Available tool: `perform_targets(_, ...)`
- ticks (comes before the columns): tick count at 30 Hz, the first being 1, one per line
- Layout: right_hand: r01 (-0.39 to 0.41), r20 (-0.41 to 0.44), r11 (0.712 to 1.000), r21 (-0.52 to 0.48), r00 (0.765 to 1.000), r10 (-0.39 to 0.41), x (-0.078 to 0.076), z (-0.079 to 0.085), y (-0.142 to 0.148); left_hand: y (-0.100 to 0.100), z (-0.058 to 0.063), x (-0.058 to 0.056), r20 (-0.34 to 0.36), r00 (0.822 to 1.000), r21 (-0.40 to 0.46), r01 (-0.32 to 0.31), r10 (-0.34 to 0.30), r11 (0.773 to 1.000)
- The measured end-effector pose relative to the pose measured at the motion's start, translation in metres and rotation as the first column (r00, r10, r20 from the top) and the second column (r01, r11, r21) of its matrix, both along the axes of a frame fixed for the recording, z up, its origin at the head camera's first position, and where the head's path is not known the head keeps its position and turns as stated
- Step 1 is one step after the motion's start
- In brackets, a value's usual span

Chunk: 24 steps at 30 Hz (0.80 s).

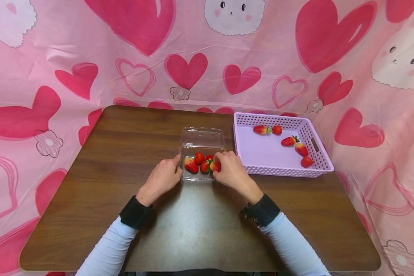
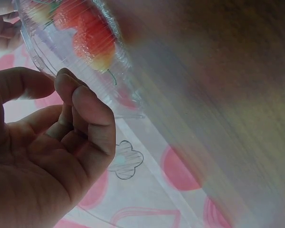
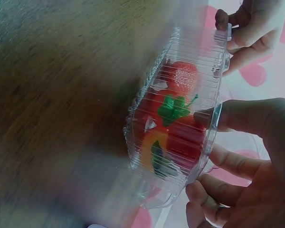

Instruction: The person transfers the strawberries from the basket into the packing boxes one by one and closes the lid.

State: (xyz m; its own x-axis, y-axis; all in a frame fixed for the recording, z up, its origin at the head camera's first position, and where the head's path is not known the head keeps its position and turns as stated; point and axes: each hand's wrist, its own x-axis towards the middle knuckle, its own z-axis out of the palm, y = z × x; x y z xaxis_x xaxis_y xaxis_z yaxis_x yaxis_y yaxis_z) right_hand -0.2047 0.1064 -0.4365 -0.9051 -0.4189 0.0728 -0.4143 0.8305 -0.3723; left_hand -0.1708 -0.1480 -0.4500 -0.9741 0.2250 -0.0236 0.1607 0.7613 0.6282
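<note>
A clear plastic clamshell box [image 1: 197, 178] sits mid-table with its lid [image 1: 202, 137] folded back on the far side. Several red strawberries lie inside, one [image 1: 191, 165] near the left wall. My left hand [image 1: 161, 177] pinches the box's left rim between thumb and fingers. At the right end, my right hand [image 1: 232, 170] reaches over the rim and holds a red-and-yellow strawberry [image 1: 215, 166] low in the box. Through the ribbed wall in the right wrist view, the thumb [image 3: 242, 115] shows at the strawberries; other fingers stay outside along the rim.
A lilac perforated basket [image 1: 279, 171] stands to the right of the box, with several strawberries [image 1: 289, 141] along its back and right side. Both rest on a brown wooden table [image 1: 131, 134]. A pink heart-patterned cloth [image 1: 103, 46] hangs behind the table.
</note>
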Motion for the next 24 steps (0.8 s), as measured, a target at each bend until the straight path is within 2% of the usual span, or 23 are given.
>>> perform_targets(6, -0.001, 0.020, 1.000, 0.024, 1.000, 0.000, 0.000, 0.001, -0.003, 0.000, 0.000, 0.000, 0.001, 1.000, -0.004, -0.002, 0.002, 1.000)
perform_targets(19, -0.001, 0.120, 0.998, 0.070, 0.993, -0.007, -0.004, 0.005, -0.009, 0.001, -0.001, 0.001, 0.003, 1.000, -0.004, 0.002, -0.002, 1.000)
perform_targets(24, 0.009, 0.182, 0.997, 0.075, 0.983, -0.022, -0.006, 0.008, -0.011, 0.001, 0.000, 0.001, 0.006, 1.000, 0.000, -0.002, 0.002, 1.000)
